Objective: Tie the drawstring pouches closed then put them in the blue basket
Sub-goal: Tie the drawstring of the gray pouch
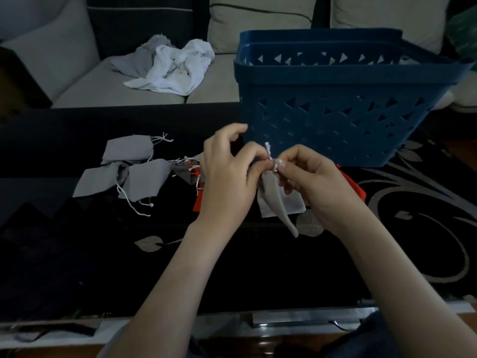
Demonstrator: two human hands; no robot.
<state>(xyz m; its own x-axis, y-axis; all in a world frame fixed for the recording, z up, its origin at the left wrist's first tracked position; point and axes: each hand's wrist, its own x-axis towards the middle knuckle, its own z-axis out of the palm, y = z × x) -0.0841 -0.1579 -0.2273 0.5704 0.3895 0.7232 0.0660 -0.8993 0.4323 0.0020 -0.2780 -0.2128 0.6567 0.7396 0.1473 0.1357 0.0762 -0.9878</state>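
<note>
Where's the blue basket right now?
In the head view, the blue basket stands at upper right on the dark table, just beyond the right hand pinching a grey pouch.

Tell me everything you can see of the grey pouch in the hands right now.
The grey fabric drawstring pouch hangs limp over the dark patterned table, in front of the blue plastic basket. Its neck is gathered, pinched between the left hand and right hand; white cord ends stick up from the fingers. A narrow tail droops down to the right. A paler flat panel behind may be part of it; I cannot tell.
</note>
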